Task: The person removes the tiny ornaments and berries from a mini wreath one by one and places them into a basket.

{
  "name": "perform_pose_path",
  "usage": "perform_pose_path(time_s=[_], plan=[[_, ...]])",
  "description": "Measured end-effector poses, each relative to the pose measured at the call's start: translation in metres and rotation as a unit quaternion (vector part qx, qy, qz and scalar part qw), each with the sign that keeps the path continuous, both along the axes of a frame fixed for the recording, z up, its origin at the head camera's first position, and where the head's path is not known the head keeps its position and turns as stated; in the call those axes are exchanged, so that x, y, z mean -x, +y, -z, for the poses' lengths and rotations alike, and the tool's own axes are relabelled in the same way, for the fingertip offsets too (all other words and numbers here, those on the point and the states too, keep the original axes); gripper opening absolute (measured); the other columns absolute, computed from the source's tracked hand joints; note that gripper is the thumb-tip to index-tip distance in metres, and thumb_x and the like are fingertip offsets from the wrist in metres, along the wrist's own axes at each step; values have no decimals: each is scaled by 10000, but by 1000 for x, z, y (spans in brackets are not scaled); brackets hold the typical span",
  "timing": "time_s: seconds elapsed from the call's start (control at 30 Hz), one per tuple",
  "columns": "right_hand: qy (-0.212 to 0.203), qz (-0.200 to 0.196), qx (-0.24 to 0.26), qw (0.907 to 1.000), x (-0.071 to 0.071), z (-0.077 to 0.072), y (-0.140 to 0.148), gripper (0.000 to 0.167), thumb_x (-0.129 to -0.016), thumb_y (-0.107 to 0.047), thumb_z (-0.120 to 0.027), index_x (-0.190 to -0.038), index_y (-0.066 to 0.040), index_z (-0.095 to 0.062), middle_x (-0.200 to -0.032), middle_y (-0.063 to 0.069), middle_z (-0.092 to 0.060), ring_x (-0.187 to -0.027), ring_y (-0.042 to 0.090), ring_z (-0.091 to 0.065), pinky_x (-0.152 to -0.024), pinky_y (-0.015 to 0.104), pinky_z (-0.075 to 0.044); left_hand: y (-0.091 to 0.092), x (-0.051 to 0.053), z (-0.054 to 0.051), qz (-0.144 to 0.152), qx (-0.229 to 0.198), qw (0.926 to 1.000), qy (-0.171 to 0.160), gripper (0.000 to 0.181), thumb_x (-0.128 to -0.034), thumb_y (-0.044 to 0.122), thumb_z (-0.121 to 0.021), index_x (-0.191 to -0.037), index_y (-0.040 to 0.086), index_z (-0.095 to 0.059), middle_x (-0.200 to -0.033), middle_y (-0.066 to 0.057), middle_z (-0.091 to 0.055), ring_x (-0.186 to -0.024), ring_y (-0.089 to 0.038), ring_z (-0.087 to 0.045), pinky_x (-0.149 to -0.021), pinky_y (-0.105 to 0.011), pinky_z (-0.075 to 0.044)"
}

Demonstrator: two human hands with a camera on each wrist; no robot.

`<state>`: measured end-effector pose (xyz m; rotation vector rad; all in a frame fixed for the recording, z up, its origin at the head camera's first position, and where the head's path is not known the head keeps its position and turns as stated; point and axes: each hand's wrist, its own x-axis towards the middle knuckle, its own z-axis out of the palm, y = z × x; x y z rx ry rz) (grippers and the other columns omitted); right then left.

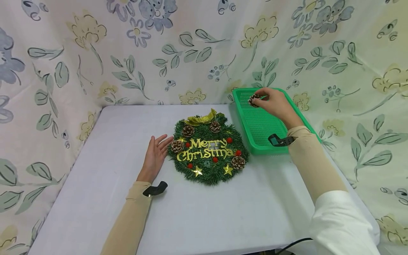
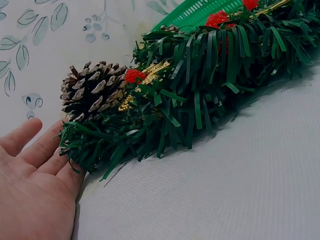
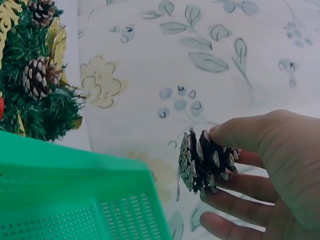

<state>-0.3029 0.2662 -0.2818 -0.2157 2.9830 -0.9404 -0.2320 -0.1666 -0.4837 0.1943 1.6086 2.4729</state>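
A wide stretch of white bench (image 1: 108, 148) runs from its left edge to the left hand (image 1: 154, 154), whose relaxed, extended fingers touch the left rim of the wreath (image 1: 203, 132) without grasping it. The wreath lies mid-bench, its gold lettering (image 1: 206, 153) reading "Merry Christma", with open bench between it and the front edge. Just right, a green basket (image 1: 271, 149) fills the back right corner; above its far end, the right hand (image 1: 275, 102) pinches a pine cone (image 1: 253, 101).
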Motion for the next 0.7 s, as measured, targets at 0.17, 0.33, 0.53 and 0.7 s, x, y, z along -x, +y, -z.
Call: perform_pose_path(time_s=[0.17,0.33,0.53,0.7], plan=[[-48,77,48,9999,4,4,4,549,-1028,-407,-578,-1470,-90,-506,-1482,188,-529,-1283,366,-565,-1016,583,-469,0,1,1,-13,20,10000,14,678,-1112,483,-70,-1620,41,-144,-1658,-226,-261,-1568,-295,-217,-1307,-458,-29],[-106,170,1,9998,9,9,8,558,-1029,-418,-571,-1475,-90,-501,-1504,187,-510,-1305,371,-548,-1024,586,-466,1,1,1,-19,1,10000,6,699,-1107,509,-91,-1620,38,-146,-1656,-227,-267,-1569,-295,-215,-1307,-457,-30],[-115,210,-48,9997,12,13,11,566,-1027,-420,-571,-1475,-81,-504,-1505,199,-511,-1315,386,-539,-1032,593,-463,0,0,1,-65,-7,10000,-55,700,-1104,522,-99,-1618,51,-166,-1654,-207,-288,-1564,-273,-235,-1309,-442,-43],[-151,197,10,9997,14,15,12,572,-1028,-408,-573,-1477,-61,-498,-1504,211,-506,-1311,394,-527,-1038,599,-455,0,0,1,-56,38,10000,-31,693,-1106,513,-92,-1621,55,-163,-1655,-206,-288,-1565,-277,-235,-1309,-445,-44]])
